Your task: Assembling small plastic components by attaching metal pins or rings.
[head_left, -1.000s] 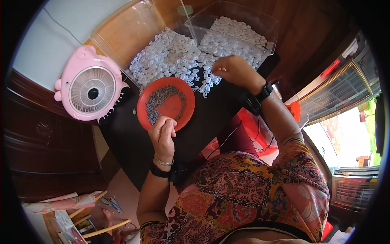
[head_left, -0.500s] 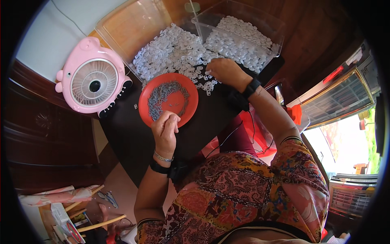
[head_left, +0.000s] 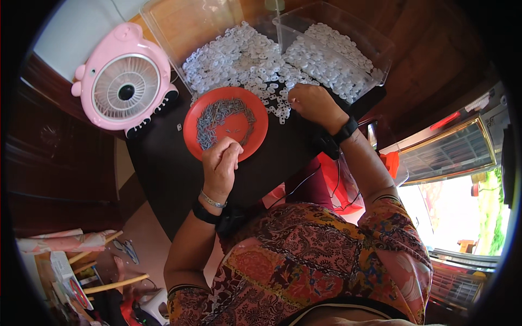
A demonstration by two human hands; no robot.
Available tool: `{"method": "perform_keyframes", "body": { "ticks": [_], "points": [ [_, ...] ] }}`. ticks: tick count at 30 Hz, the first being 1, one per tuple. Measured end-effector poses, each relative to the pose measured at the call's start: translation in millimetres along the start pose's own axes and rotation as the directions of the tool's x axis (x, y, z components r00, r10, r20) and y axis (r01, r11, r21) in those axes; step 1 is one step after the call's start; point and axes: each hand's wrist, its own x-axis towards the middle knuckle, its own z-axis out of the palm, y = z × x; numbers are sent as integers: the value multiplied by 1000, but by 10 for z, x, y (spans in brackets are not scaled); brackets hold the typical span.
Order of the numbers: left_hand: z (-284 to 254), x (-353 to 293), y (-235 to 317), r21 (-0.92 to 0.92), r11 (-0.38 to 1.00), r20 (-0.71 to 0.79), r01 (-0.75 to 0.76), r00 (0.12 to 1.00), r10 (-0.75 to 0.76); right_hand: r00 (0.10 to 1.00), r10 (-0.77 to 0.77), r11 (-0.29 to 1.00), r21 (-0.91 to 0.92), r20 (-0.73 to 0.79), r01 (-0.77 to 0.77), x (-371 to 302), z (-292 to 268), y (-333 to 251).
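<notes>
My left hand is closed over the near rim of a round red plate, its fingers curled together; whatever they hold is hidden. A ring of small grey screws lies in that plate, with a few loose ones near its middle. To the right, my right hand is closed in a pinch just beside a spread of small white plastic pieces with holes. Something tiny and pale may be at its fingertips, too small to name.
Two clear plastic bins stand at the back: the left one lies open with white pieces spilling out, the right one holds more. A pink animal-shaped fan stands on the left. The black tabletop ends near my body.
My right hand has drawn slightly right, away from the spilled white pieces. My left hand stays at the plate's near rim. The whole view has shifted a little.
</notes>
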Motion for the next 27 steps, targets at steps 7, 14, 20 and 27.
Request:
{"method": "perform_keyframes", "body": {
  "ticks": [7, 14, 20, 27],
  "points": [
    [-26, -10, -20, 46, 999, 27, 4, 1000, -5, 995, 85, 910, 403, 56, -100, 21, -233, -346],
    [93, -102, 69, 211, 972, 149, -99, 987, 68, 984, -154, 621, 783, 87, 27, -113, -436, -1123],
    [44, -99, -37, 104, 994, 207, -30, 978, 8, 987, -81, 650, 758, 136, -51, -84, -457, -1267],
    [-71, -8, 59, -310, 938, 172, 153, 980, -103, 995, -68, 650, 760, 66, -6, 158, -482, -1383]
  ]
}}
